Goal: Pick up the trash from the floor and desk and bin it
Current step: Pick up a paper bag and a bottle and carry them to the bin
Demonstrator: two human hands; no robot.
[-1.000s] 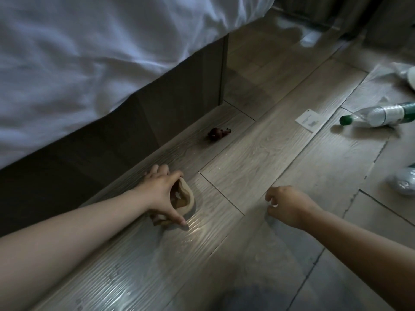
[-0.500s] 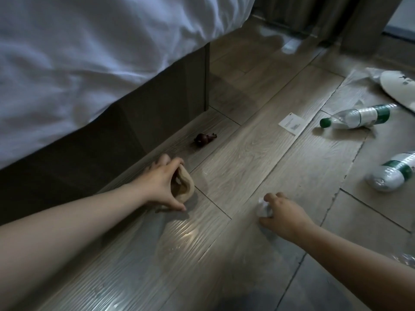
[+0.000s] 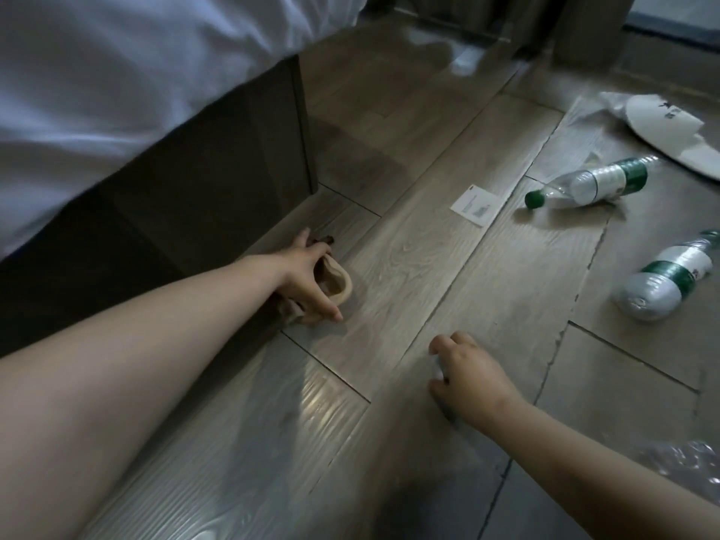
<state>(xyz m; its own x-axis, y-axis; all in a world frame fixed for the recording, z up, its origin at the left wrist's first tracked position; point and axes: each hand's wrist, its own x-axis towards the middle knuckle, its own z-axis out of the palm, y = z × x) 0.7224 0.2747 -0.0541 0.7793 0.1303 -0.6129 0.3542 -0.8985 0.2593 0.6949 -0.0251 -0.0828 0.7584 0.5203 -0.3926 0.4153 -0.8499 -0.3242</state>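
Bottles (image 3: 588,185) (image 3: 670,276) 2 | card (image 3: 476,205) 1 | scrap (image 3: 339,285) 1, left hand (image 3: 307,278) | wad (image 3: 439,370) 1, right hand (image 3: 473,380)

Two bottles, both green-capped or green-labelled: a far bottle (image 3: 588,183) and a near bottle (image 3: 670,276). One card (image 3: 475,205). One white sheet (image 3: 670,126) (torn at the edge, its kind hard to tell). One patch of clear plastic (image 3: 685,461). One tan piece (image 3: 339,284), one dark bit (image 3: 328,239) and one white scrap (image 3: 439,371). One bed (image 3: 117,91). Two grips: the left grip (image 3: 307,278) and the right grip (image 3: 471,380).
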